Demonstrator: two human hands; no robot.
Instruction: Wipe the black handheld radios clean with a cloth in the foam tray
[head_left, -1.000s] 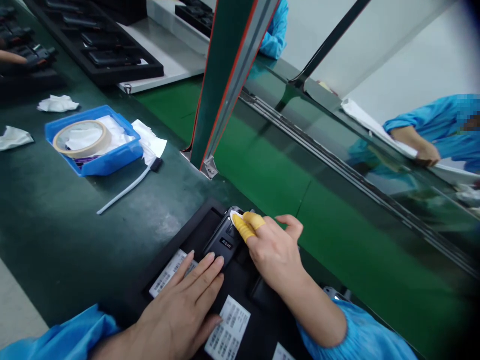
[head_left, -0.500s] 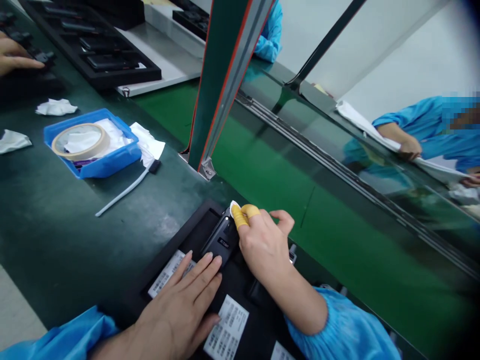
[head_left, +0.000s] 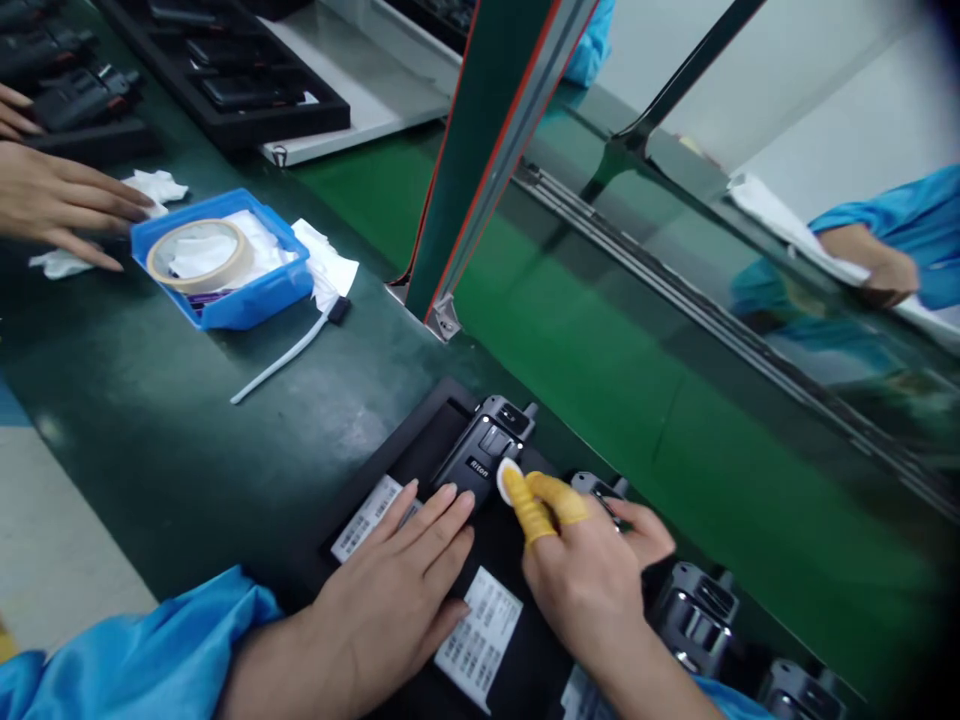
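Note:
A black handheld device (head_left: 485, 453) with a white brand mark lies in a black tray (head_left: 420, 440) near the bench's front edge. My left hand (head_left: 397, 590) lies flat on the tray, fingers stretched out, fingertips against the device's near end. My right hand (head_left: 585, 570) wears yellow finger cots on two fingers and pinches a small white pad (head_left: 508, 479) by the device's lower right side. White barcode labels (head_left: 478, 636) lie on the tray under my hands. More black devices (head_left: 694, 605) sit to the right.
A blue bin (head_left: 225, 300) holding a tape roll (head_left: 199, 254) and white wipes stands at the left. Another person's hand (head_left: 60, 200) reaches beside it. A white stick (head_left: 289, 355) lies on the mat. A green-and-metal post (head_left: 487, 150) rises behind. More trays sit at the top left.
My right hand has drawn the white pad back from the device's far end to its near right side. The view shifted, and another person's hand came in at the left.

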